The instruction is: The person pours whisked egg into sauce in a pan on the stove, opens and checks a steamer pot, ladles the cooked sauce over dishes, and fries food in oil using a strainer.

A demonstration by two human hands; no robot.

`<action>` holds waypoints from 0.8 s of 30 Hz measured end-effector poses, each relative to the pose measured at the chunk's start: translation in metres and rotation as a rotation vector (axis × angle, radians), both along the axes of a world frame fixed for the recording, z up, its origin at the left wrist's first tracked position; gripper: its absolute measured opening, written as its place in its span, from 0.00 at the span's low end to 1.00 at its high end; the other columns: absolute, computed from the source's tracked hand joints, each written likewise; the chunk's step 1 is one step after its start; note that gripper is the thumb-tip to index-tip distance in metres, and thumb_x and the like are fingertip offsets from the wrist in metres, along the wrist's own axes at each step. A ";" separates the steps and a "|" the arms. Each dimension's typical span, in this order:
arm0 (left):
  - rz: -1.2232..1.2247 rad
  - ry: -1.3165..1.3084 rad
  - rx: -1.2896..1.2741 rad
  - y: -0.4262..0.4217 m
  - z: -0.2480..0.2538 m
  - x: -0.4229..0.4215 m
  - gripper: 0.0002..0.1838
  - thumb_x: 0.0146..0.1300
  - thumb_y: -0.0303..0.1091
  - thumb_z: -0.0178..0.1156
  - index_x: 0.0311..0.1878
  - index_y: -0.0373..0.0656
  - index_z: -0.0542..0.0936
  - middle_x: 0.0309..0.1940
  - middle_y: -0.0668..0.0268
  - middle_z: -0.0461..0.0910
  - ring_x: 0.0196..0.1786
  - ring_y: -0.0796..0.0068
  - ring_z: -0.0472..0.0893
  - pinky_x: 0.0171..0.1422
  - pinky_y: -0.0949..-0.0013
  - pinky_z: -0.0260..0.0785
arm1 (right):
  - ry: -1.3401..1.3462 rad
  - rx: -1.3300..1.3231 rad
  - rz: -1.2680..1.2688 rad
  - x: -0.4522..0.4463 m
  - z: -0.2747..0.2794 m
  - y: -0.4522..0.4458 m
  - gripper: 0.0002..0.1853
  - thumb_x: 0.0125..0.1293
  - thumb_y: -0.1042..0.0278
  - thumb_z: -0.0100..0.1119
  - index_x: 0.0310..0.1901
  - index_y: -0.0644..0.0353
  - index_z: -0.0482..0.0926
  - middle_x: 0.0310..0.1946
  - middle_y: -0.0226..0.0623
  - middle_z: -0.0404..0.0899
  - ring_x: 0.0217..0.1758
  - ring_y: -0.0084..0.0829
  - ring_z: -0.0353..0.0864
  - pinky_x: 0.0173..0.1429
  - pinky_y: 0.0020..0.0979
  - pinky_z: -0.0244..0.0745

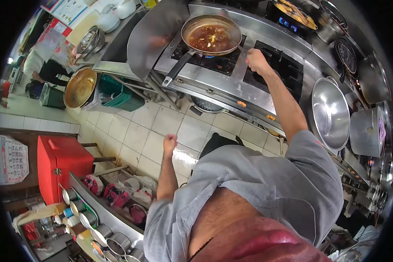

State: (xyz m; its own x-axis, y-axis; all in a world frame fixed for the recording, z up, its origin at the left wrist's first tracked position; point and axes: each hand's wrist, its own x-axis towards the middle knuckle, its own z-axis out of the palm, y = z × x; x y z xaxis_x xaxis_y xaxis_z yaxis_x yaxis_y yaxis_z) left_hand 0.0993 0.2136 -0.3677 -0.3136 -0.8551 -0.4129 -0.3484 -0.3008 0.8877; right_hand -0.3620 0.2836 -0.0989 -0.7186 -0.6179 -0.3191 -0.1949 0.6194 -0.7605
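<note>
A frying pan [212, 35] with dark brown sauce and pale bits sits over a blue flame on the stove [235, 87], its black handle pointing down-left. My right hand [257, 62] is closed just right of the pan, above the stove; something thin may run between hand and pan, but what the fingers hold cannot be made out. Low over the tiled floor [155, 126], away from the stove, hangs my left hand [170, 143], its fingers curled in and nothing visible in them.
Another pan [294, 15] of frying food stands at the back over a flame. A large steel bowl [330, 114] is at right. A green bin [129, 98] is left of the stove, a red box [61, 166] farther left. Another person [37, 65] is at upper left.
</note>
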 end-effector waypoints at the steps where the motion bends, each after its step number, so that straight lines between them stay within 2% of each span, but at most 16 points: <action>1: -0.025 0.005 -0.008 -0.021 -0.001 -0.019 0.08 0.57 0.33 0.57 0.32 0.39 0.72 0.19 0.71 0.70 0.17 0.82 0.67 0.21 0.78 0.63 | -0.068 -0.114 -0.028 0.006 -0.002 0.004 0.11 0.55 0.73 0.45 0.37 0.68 0.73 0.25 0.46 0.75 0.30 0.37 0.77 0.36 0.36 0.71; 3: -0.085 0.052 0.139 -0.055 0.009 -0.059 0.10 0.58 0.36 0.56 0.36 0.39 0.71 0.21 0.71 0.70 0.20 0.81 0.69 0.22 0.77 0.65 | -0.127 -0.219 -0.059 0.013 0.003 0.012 0.12 0.55 0.74 0.44 0.40 0.68 0.72 0.22 0.43 0.73 0.27 0.34 0.75 0.34 0.35 0.70; 5: 0.002 0.220 0.291 -0.080 0.018 -0.097 0.13 0.59 0.37 0.55 0.42 0.40 0.69 0.30 0.68 0.72 0.25 0.78 0.71 0.27 0.73 0.68 | 0.319 -0.181 0.221 0.018 0.006 0.021 0.17 0.56 0.74 0.44 0.49 0.63 0.69 0.24 0.45 0.75 0.29 0.39 0.78 0.36 0.38 0.71; 6: 0.050 0.295 0.324 -0.092 0.021 -0.116 0.15 0.59 0.39 0.55 0.45 0.41 0.68 0.34 0.65 0.71 0.29 0.74 0.73 0.32 0.69 0.70 | 0.317 -0.176 0.214 0.014 0.004 0.020 0.17 0.56 0.74 0.44 0.49 0.63 0.69 0.24 0.45 0.75 0.29 0.39 0.78 0.36 0.38 0.71; 8: 0.088 0.366 0.368 -0.118 0.020 -0.149 0.18 0.60 0.41 0.54 0.48 0.42 0.67 0.38 0.63 0.70 0.34 0.70 0.74 0.36 0.64 0.71 | 0.714 -0.072 0.181 0.007 0.001 0.018 0.22 0.55 0.74 0.46 0.55 0.56 0.65 0.31 0.48 0.77 0.35 0.45 0.79 0.38 0.43 0.72; 9: 0.134 0.447 0.418 -0.128 0.017 -0.163 0.20 0.60 0.43 0.54 0.50 0.42 0.66 0.40 0.61 0.70 0.38 0.66 0.74 0.40 0.62 0.71 | 0.714 -0.058 0.175 0.007 0.002 0.015 0.22 0.55 0.74 0.46 0.55 0.56 0.65 0.31 0.48 0.77 0.35 0.45 0.79 0.38 0.43 0.72; 11: 0.171 0.537 0.474 -0.150 0.003 -0.188 0.22 0.60 0.45 0.53 0.53 0.43 0.65 0.41 0.60 0.69 0.42 0.63 0.74 0.44 0.59 0.71 | 0.847 0.200 0.160 0.006 0.014 0.004 0.23 0.55 0.76 0.45 0.56 0.53 0.66 0.39 0.49 0.76 0.42 0.50 0.76 0.44 0.45 0.71; 13: 0.186 0.727 0.613 -0.168 -0.020 -0.203 0.26 0.63 0.44 0.48 0.60 0.45 0.55 0.55 0.51 0.62 0.53 0.57 0.69 0.56 0.56 0.66 | 0.877 0.236 0.126 0.000 0.012 -0.006 0.24 0.55 0.76 0.44 0.56 0.52 0.66 0.38 0.48 0.77 0.41 0.48 0.77 0.44 0.44 0.72; 14: 0.240 0.793 0.676 -0.178 -0.028 -0.210 0.23 0.61 0.49 0.52 0.51 0.40 0.68 0.40 0.59 0.71 0.44 0.60 0.74 0.47 0.56 0.71 | 0.859 0.306 0.116 -0.005 0.012 -0.011 0.24 0.54 0.76 0.45 0.55 0.53 0.66 0.38 0.47 0.77 0.41 0.48 0.77 0.44 0.45 0.72; 17: 0.128 0.880 0.600 -0.191 -0.055 -0.215 0.24 0.60 0.48 0.53 0.49 0.36 0.69 0.35 0.62 0.74 0.39 0.63 0.76 0.46 0.61 0.71 | 0.722 0.347 0.073 -0.003 0.024 -0.021 0.24 0.53 0.76 0.46 0.55 0.55 0.67 0.36 0.49 0.77 0.43 0.47 0.76 0.43 0.44 0.72; 18: 0.182 0.878 0.578 -0.194 -0.064 -0.218 0.22 0.60 0.47 0.54 0.43 0.33 0.72 0.30 0.65 0.76 0.34 0.68 0.77 0.38 0.68 0.71 | 0.564 0.257 0.088 -0.007 0.023 -0.021 0.25 0.53 0.75 0.47 0.56 0.57 0.67 0.33 0.49 0.78 0.40 0.43 0.78 0.42 0.40 0.73; 19: 0.181 0.874 0.591 -0.194 -0.062 -0.216 0.22 0.60 0.47 0.54 0.43 0.33 0.72 0.30 0.65 0.76 0.34 0.68 0.77 0.38 0.68 0.71 | 0.403 0.164 0.101 -0.005 0.026 -0.023 0.25 0.53 0.75 0.47 0.56 0.58 0.67 0.31 0.48 0.78 0.37 0.40 0.79 0.40 0.37 0.73; 20: 0.153 0.749 0.554 -0.198 -0.059 -0.216 0.22 0.60 0.47 0.54 0.40 0.33 0.74 0.30 0.65 0.76 0.32 0.71 0.77 0.34 0.69 0.70 | 0.233 0.202 0.046 -0.003 0.028 -0.026 0.24 0.56 0.74 0.48 0.57 0.60 0.67 0.21 0.38 0.74 0.21 0.27 0.74 0.26 0.29 0.69; 21: 0.124 0.620 0.516 -0.201 -0.057 -0.214 0.21 0.60 0.47 0.54 0.37 0.33 0.75 0.29 0.66 0.76 0.31 0.73 0.76 0.30 0.71 0.69 | 0.231 0.210 0.042 0.001 0.030 -0.026 0.24 0.56 0.74 0.48 0.57 0.60 0.67 0.21 0.38 0.74 0.21 0.27 0.74 0.26 0.29 0.69; 22: 0.121 0.670 0.548 -0.199 -0.052 -0.214 0.18 0.60 0.45 0.55 0.34 0.35 0.76 0.26 0.66 0.75 0.27 0.74 0.75 0.25 0.71 0.66 | 0.051 0.181 -0.010 0.011 0.038 -0.026 0.23 0.57 0.73 0.48 0.57 0.60 0.67 0.19 0.33 0.70 0.18 0.22 0.66 0.21 0.26 0.62; 24: 0.088 0.650 0.572 -0.197 -0.029 -0.208 0.18 0.60 0.44 0.55 0.34 0.35 0.76 0.25 0.66 0.75 0.26 0.74 0.74 0.25 0.72 0.66 | -0.207 0.091 -0.117 0.027 0.039 -0.029 0.19 0.61 0.72 0.47 0.56 0.60 0.68 0.16 0.26 0.63 0.12 0.15 0.53 0.13 0.20 0.45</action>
State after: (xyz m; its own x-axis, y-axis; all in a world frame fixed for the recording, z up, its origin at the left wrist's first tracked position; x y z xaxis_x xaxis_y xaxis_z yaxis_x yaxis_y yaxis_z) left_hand -0.1088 0.0166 -0.3969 -0.5791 -0.6033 -0.5484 0.2206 -0.7635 0.6070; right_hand -0.3354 0.2545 -0.0598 -0.6968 -0.4963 -0.5178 0.0364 0.6965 -0.7166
